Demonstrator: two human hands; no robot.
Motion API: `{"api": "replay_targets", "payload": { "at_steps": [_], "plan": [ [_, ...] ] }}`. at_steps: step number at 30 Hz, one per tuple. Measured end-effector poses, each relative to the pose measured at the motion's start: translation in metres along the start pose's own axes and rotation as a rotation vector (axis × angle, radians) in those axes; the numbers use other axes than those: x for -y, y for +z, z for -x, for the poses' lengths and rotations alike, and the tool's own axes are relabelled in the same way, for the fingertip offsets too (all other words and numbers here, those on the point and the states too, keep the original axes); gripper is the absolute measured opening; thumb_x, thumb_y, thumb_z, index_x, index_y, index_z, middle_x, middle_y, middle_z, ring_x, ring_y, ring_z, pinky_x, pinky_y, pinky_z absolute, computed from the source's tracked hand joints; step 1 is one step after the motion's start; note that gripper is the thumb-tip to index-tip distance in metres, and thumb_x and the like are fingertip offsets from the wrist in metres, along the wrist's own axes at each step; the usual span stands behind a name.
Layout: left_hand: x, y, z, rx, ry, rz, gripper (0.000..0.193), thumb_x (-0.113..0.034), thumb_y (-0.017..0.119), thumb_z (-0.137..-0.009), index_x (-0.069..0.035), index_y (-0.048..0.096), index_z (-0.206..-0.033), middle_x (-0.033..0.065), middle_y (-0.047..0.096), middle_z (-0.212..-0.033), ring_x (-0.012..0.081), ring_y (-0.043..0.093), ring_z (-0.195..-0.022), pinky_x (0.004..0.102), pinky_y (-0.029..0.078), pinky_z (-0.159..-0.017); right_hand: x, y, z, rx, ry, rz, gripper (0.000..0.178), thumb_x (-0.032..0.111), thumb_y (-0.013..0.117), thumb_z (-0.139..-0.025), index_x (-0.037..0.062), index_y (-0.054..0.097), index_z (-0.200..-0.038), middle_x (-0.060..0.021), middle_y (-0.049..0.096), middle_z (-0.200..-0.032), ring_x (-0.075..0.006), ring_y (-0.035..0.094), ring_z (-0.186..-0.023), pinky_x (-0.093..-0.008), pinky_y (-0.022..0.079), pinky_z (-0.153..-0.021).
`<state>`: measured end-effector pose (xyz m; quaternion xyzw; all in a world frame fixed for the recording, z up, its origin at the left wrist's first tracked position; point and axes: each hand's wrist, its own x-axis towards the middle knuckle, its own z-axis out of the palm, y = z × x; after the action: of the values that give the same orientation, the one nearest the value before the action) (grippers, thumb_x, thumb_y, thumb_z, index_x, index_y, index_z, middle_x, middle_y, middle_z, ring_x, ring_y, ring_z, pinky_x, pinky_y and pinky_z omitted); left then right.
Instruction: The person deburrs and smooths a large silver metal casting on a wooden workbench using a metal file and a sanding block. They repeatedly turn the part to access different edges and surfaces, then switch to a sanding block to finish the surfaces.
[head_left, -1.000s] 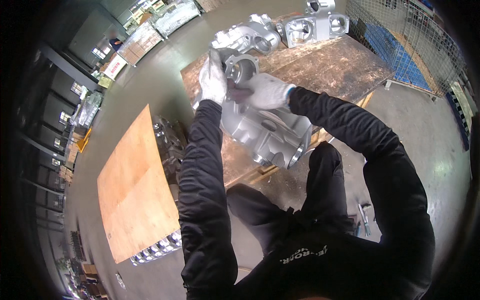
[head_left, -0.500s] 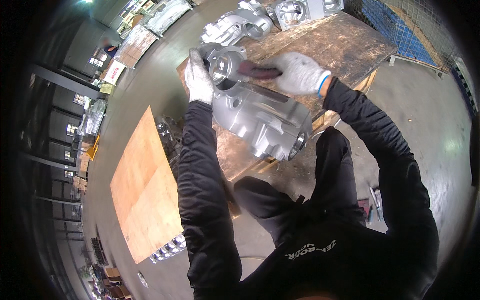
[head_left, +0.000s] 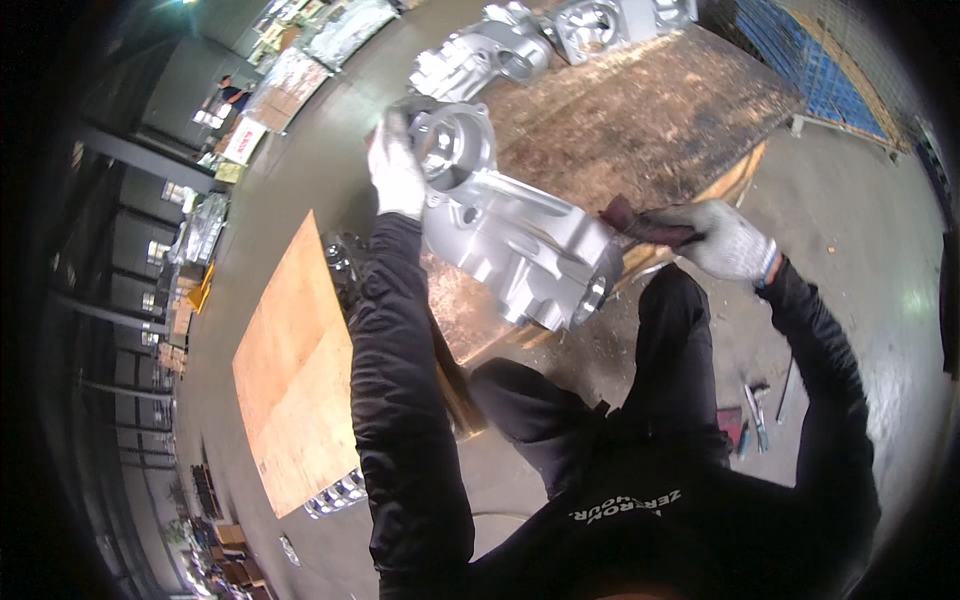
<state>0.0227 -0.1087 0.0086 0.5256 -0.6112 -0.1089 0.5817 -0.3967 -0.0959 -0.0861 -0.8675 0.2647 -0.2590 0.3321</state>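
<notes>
A silver cast metal housing rests on a worn wooden tabletop, its round open bore at the far left end. My left hand, in a pale work glove, is closed around the rim beside that bore; some fingers are hidden behind it. In my gloved right hand is a dark reddish-brown abrasive pad, pinched in the fingers. The pad's tip is at the housing's right end, close to the table's edge; I cannot tell whether they touch.
More silver castings stand along the table's far edge. A plywood sheet covers metal parts at left. Hand tools lie on the floor at right. Beyond the table is a blue-sided wire cage. Far left, a person stands near stacked boxes.
My right hand has swept right and nearer with the pad, from beside the bore to the housing's right end. My left hand keeps its grip on the rim.
</notes>
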Motion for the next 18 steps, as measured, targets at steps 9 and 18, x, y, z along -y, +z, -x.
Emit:
{"api": "replay_targets", "payload": {
  "at_steps": [9,18],
  "plan": [
    [-0.036,0.027,0.008,-0.106,-0.109,-0.567,0.066,-0.054,0.050,-0.102,-0.003,0.051,-0.145,0.0288,0.053,-0.145,0.0457,0.048,-0.136,0.0515,0.037,-0.115,-0.047,0.038,-0.062,0.325,0.340,-0.510,0.042,0.008,0.073,-0.085,0.0016,0.070,-0.126,-0.0033,0.073,-0.080,-0.0098,0.066,-0.062,-0.0257,0.051,-0.053],
    [-0.044,0.050,0.025,-0.183,0.015,-0.457,0.055,-0.052,0.065,-0.096,-0.006,0.069,-0.126,0.0219,0.073,-0.118,0.0375,0.069,-0.111,0.0440,0.054,-0.098,0.013,0.114,0.019,0.111,0.319,-1.082,0.048,0.001,0.074,-0.091,-0.0011,0.063,-0.137,-0.0121,0.072,-0.125,-0.0151,0.068,-0.102,-0.0313,0.055,-0.089]
  ]
}}
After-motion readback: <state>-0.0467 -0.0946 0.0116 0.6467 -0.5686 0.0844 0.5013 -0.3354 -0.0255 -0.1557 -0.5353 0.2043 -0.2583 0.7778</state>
